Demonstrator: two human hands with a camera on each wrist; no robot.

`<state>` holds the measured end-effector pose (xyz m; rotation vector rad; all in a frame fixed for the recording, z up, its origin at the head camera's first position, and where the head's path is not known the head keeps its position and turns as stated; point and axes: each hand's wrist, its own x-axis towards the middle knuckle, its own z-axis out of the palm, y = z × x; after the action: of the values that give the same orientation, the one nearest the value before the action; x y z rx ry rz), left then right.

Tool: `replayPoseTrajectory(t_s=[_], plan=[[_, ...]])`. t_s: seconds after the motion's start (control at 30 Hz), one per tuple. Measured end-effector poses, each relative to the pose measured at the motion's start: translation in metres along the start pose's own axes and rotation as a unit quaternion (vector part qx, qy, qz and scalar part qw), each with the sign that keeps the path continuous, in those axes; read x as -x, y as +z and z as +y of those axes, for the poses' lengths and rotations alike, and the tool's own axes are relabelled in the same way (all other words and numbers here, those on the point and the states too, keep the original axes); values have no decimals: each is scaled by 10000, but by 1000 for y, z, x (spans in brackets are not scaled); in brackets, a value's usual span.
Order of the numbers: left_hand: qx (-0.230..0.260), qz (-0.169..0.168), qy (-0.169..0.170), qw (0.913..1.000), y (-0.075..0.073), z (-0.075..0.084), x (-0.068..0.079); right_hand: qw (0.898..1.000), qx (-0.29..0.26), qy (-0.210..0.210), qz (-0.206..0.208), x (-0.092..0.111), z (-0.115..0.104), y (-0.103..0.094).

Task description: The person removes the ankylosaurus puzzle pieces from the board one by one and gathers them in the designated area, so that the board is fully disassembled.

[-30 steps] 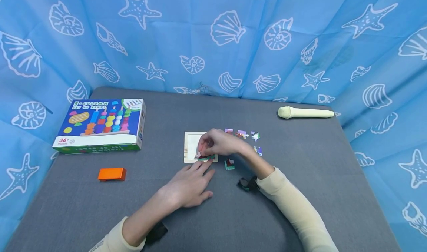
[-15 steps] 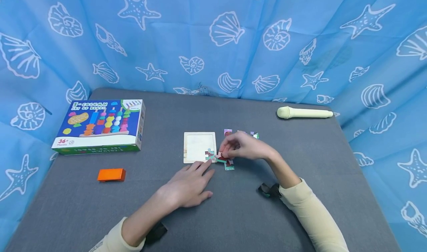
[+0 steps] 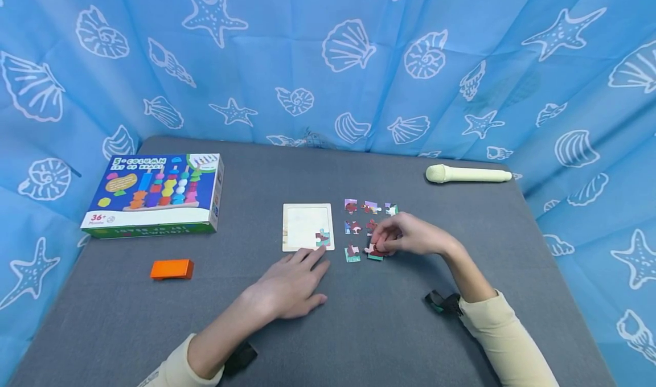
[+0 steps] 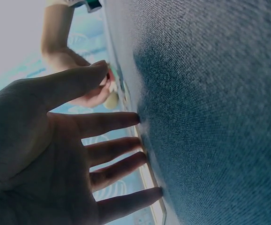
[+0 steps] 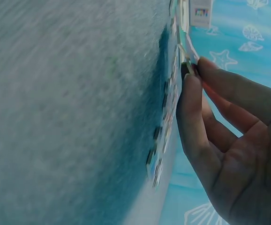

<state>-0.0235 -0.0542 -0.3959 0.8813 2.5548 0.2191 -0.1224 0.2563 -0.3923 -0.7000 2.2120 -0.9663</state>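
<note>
My right hand (image 3: 416,234) pinches a red and green jigsaw piece (image 3: 374,254) between thumb and fingers, low over the grey table beside the loose pieces. The right wrist view shows this piece's thin edge at the fingertips. My left hand (image 3: 288,284) lies with its fingers spread and fairly straight, the tips at the front edge of a shallow wooden puzzle tray (image 3: 299,219). One jigsaw piece (image 3: 322,239) lies in the tray's near right corner. Several loose pieces, among them a purple and red one (image 3: 351,206) and a green-edged one (image 3: 352,254), lie right of the tray. My right hand hides some of them.
A bead set box (image 3: 154,190) stands at the back left, with an orange block (image 3: 172,268) in front of it. Back right lies a pale green microphone-shaped object (image 3: 468,173). A blue shell-print curtain (image 3: 307,62) hangs behind the table.
My right hand has moved right from over the tray to the loose pieces, carrying the red and green piece. The corner piece in the tray has come into sight. My left hand has stayed put.
</note>
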Motion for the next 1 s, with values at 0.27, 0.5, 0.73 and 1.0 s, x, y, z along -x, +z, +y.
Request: replayPoseTrajectory(t_s=[0.27, 0.5, 0.73, 1.0], plan=[[72, 41, 53, 10000, 0, -2, 0, 9997, 185, -20, -181, 0, 5, 0], [53, 50, 76, 9999, 1, -2, 1, 9991, 408, -40, 135, -5, 2, -1], [1, 80, 79, 9999, 2, -2, 0, 9991, 326, -188, 193, -17, -6, -2], [-29, 111, 98, 9999, 1, -2, 0, 9992, -72, -381, 56, -40, -17, 2]])
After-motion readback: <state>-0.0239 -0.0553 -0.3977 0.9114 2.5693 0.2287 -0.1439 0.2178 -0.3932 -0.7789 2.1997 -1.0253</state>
